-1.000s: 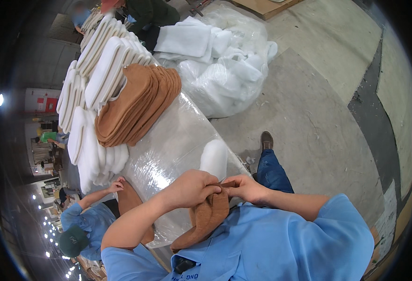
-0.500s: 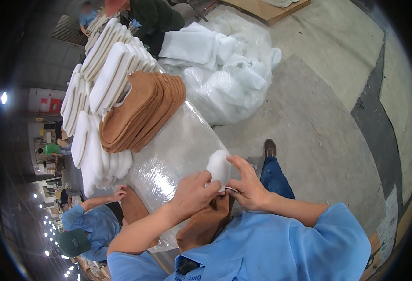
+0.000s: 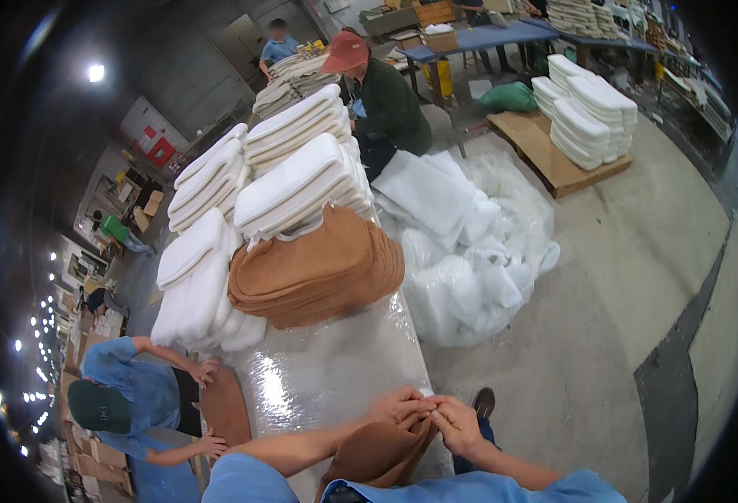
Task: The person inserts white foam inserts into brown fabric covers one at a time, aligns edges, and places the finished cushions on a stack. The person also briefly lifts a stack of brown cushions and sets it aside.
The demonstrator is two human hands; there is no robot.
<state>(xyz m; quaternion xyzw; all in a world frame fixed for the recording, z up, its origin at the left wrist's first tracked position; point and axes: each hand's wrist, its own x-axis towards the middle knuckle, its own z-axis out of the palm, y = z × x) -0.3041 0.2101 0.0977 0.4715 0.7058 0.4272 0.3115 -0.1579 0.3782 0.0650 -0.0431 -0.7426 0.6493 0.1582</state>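
Observation:
Over the table's near edge, both my hands meet at the upper edge of a brown fabric cover (image 3: 377, 457). My left hand (image 3: 396, 409) is closed in a pinch on it, and my right hand (image 3: 458, 426) pinches right beside, fingertips nearly touching. A small bit of white padding (image 3: 427, 392) peeks out above the fingers; most of it is hidden. The cover hangs down toward my blue shirt. Farther along, a stack of brown covers (image 3: 318, 268) lies on the plastic-covered table (image 3: 335, 352).
White pad stacks (image 3: 293, 184) stand behind the brown stack. A clear plastic bag (image 3: 503, 293) of white padding sits on the floor at right. At left, a co-worker in a green cap (image 3: 100, 405) handles another brown piece (image 3: 225, 407). More white pads (image 3: 587, 117) rest on cardboard.
My view has tilted up and shows more of the room. The white padding that stood up between my hands is now mostly out of sight, and my hands have drawn together.

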